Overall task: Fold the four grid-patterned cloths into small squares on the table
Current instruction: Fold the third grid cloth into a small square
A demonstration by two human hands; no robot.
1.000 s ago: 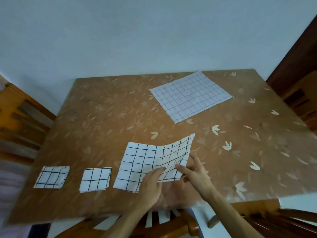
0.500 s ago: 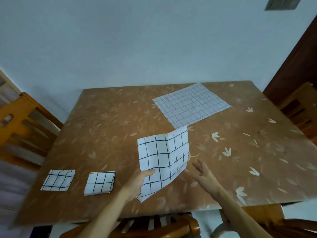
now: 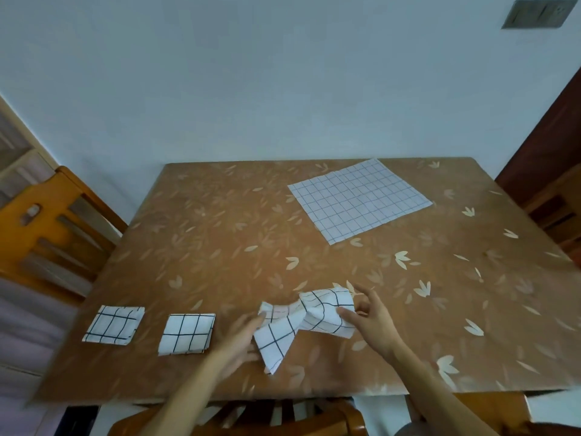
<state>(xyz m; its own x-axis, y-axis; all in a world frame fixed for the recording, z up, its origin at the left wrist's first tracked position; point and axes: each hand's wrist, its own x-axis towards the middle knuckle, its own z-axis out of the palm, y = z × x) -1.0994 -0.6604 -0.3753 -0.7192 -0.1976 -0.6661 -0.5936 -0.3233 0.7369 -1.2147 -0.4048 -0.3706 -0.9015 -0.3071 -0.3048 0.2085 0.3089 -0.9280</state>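
Observation:
A white cloth with a black grid [image 3: 317, 316] lies half bunched and twisted near the table's front edge. My left hand [image 3: 240, 341] grips its left end, thumb on top and fingers under the hanging flap. My right hand [image 3: 369, 319] pinches its right end, thumb on the fabric and the other fingers spread behind. Two black-grid cloths folded into small squares [image 3: 114, 324] [image 3: 187, 333] sit side by side at the front left. A larger cloth with a fine blue grid [image 3: 358, 199] lies flat and unfolded at the far right.
The brown table [image 3: 220, 247] has a leaf-patterned cover. An orange wooden chair [image 3: 41, 228] stands at the left and another chair back [image 3: 283, 420] shows below the front edge. Dark wooden furniture [image 3: 553, 190] stands at the right.
The black-grid cloth was lifted upright by my left hand, then came back down bunched at the front edge. My right hand, off the cloth half a second ago, now holds its right end.

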